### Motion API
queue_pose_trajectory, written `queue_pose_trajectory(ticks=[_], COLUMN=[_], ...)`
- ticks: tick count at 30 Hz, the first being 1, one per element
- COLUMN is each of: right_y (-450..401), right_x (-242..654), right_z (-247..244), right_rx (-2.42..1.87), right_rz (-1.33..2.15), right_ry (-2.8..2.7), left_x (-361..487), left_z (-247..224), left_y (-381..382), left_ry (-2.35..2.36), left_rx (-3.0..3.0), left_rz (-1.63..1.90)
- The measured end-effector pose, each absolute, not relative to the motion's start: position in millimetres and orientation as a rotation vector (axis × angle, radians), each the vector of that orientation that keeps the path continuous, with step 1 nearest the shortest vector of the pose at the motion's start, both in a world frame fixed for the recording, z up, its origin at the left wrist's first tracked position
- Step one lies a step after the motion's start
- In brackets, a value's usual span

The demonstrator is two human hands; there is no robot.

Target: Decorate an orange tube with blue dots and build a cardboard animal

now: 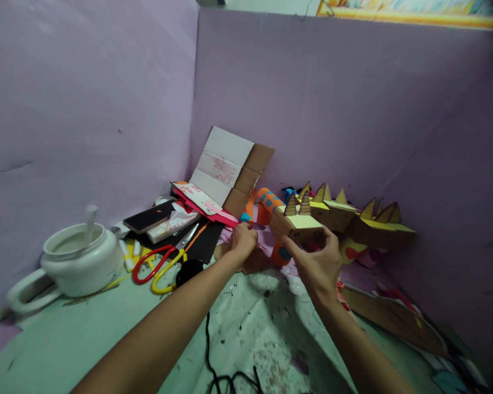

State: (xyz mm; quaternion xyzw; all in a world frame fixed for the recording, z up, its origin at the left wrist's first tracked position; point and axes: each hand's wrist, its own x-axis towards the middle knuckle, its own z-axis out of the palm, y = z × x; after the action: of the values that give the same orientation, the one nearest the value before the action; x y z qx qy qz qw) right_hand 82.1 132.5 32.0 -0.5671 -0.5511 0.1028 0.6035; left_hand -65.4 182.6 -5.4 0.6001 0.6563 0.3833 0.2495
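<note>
Near the middle, my right hand (318, 257) grips a small cardboard box (302, 224) with a yellow top and two striped spikes, thumb and fingers on its near face. My left hand (243, 241) is to its left, fingers curled down by a brown cardboard piece (257, 261); what they hold, if anything, is hidden. Behind the held box are an orange tube with blue dots (270, 198) and more spiked cardboard boxes (384, 232). Another orange tube piece (278, 256) shows between the hands.
A white pot (80, 268) stands at the left, beside scissors (164, 267) with red and yellow handles. Behind them lie a phone (148, 219) and folded cardboard (225, 164). Black cord (208, 345) runs along the front. Flat cardboard (394, 317) lies right. Purple walls enclose the back.
</note>
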Motion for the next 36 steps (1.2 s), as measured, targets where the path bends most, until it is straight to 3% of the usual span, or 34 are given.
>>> queue_pose_trajectory(ticks=[10,36], right_y=[146.5,172.5], right_x=[50.0,35.9], right_z=[35.6,28.5], right_rx=[-1.427,-1.725], right_rz=[0.134,0.187], right_ry=[-1.177,-1.302], left_x=[-56.5,-52.7], left_z=[-3.8,-16.0], left_y=[125.7,124.7], left_ry=[1.819,1.923], left_rx=[2.199,2.333], left_rz=[0.626,0.461])
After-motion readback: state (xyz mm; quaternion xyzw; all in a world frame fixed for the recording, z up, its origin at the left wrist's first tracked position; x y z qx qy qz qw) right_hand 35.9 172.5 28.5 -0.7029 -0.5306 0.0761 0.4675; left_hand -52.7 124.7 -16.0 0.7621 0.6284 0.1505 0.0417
